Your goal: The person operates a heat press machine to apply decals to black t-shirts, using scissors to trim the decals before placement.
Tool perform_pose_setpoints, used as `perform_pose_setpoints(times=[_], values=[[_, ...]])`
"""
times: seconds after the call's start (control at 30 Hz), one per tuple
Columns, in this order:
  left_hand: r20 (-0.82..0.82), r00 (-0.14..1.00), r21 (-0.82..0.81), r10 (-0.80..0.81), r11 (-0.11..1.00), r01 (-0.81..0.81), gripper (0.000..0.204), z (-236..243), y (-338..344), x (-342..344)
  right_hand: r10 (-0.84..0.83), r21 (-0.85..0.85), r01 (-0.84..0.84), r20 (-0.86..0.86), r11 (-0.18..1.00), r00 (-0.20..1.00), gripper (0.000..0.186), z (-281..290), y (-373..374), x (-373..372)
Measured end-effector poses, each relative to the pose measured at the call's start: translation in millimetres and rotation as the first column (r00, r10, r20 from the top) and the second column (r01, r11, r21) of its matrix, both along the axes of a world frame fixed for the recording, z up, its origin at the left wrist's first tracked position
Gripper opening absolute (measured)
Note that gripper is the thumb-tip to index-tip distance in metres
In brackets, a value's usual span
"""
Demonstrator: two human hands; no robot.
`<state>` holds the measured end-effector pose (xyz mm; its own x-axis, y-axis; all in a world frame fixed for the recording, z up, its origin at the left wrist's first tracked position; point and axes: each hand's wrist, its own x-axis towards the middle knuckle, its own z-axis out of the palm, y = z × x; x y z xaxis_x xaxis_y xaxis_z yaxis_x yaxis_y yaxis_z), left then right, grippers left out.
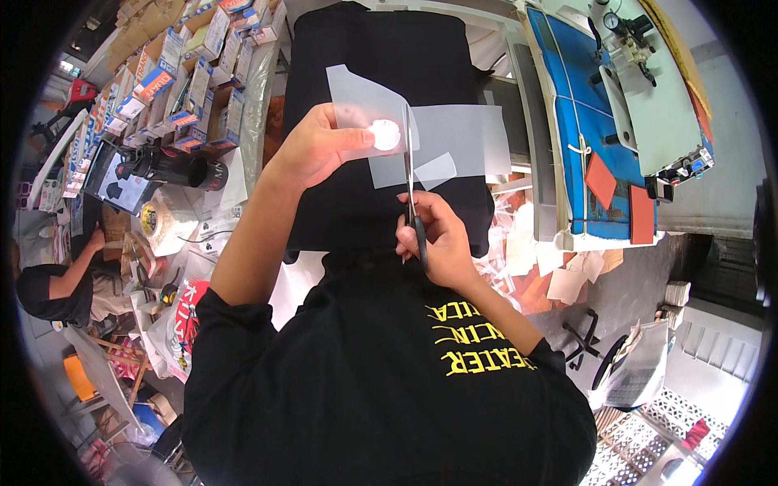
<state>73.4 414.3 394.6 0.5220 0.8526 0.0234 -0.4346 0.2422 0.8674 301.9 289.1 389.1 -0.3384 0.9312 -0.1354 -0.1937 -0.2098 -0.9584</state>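
Observation:
My left hand [312, 150] pinches a translucent film sheet [354, 91] between thumb and fingers, the thumb beside a white round print [386, 135] on it. My right hand [442, 235] is closed round the black handles of a pair of scissors [421, 236]. The blades point away from me along the right edge of the held sheet; whether they are parted is unclear. Below lies black fabric [377, 40], spread flat. A second translucent sheet [480, 138] rests on it, with a small film piece [436, 172] on top.
At the left stand rows of open cardboard boxes [162, 81], a dark cylinder [174, 166] and a tape roll [150, 219]. Another person [61, 283] is at far left. To the right are a blue-topped machine [559, 89], scattered paper scraps [567, 283] and a chair base [582, 340].

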Motion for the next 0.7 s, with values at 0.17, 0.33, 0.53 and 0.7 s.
perform_pose_setpoints(times=[0.17, 0.33, 0.53, 0.7], values=[[0.011, 1.000, -0.003, -0.014, 1.000, 0.014, 0.029, 3.4, 0.5, 2.8, 0.035, 0.055, -0.039, 0.062, 0.998, 0.997, 0.045, -5.8, 1.0, 6.0], [-0.001, 1.000, -0.024, -0.007, 1.000, 0.007, 0.031, 2.9, 2.2, 3.6, 0.030, 0.061, -0.035, 0.085, 0.998, 0.996, 0.045, -6.8, 1.7, 7.4], [0.009, 1.000, -0.031, -0.022, 0.999, 0.023, 0.033, 5.2, 4.2, 4.6, -0.042, 0.019, 0.041, 0.047, 0.999, 0.998, 0.044, -5.1, 2.0, 2.4], [0.000, 0.999, -0.024, -0.033, 0.999, 0.033, 0.031, 5.0, 7.8, 1.6, -0.049, -0.043, 0.056, 0.141, 0.998, 0.989, 0.041, -2.2, 2.7, -0.3]])
